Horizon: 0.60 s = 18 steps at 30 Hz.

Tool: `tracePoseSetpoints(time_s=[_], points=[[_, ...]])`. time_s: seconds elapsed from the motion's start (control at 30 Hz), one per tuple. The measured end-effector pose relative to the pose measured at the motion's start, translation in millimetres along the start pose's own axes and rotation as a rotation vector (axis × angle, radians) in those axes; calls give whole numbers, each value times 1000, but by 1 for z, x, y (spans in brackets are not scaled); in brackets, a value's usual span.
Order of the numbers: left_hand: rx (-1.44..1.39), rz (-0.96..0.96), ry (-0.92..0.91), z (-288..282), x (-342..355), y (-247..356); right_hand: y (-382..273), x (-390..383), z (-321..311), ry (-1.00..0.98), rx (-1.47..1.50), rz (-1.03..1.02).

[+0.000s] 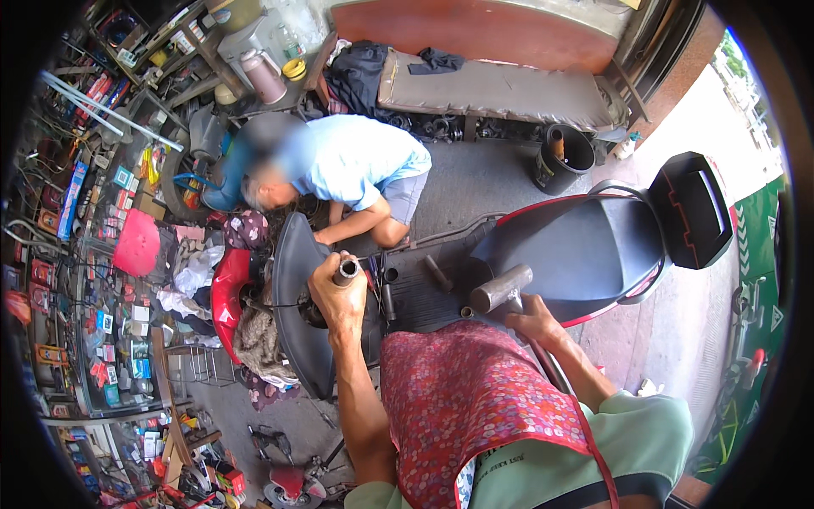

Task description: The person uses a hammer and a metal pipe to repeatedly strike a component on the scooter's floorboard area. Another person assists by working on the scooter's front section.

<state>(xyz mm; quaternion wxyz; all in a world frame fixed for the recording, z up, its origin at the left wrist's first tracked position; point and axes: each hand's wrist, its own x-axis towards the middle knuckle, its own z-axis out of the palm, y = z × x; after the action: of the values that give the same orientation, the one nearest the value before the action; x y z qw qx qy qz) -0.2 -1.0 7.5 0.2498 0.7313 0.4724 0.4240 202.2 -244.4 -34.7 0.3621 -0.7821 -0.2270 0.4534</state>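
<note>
My left hand [337, 301] is wrapped round a hollow metal tube [347, 270] standing upright, its open end facing up. It is over the dark plastic front panel [297, 263] of a scooter; the tube's lower end is hidden. In my right hand [534, 324] is a hammer [502, 290] with a thick cylindrical metal head, held just to the right of the scooter's footboard [411, 293]. The hammer head and the tube are well apart. On the footboard lie a short metal cylinder [437, 273] and a few small dark parts.
A person [356, 170] in a light blue shirt crouches beyond the front panel, one hand near it. The scooter seat [568, 242] and an open black top box [691, 212] are to the right. Cluttered shelves [110, 314] fill the left; a black bucket [560, 174] stands behind.
</note>
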Motion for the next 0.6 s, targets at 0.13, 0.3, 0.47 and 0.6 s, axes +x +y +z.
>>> tracePoseSetpoints(time_s=[0.13,0.3,0.47,0.6], points=[[16,-10,-17,1,2,3,37,39,-8,229,-180,-78],[15,-30,-21,-1,-1,4,67,84,-28,327,-408,32],[33,-73,-27,1,-2,2,91,99,-31,436,-472,22],[37,-32,11,-1,-3,-2,91,100,-27,421,-479,40]])
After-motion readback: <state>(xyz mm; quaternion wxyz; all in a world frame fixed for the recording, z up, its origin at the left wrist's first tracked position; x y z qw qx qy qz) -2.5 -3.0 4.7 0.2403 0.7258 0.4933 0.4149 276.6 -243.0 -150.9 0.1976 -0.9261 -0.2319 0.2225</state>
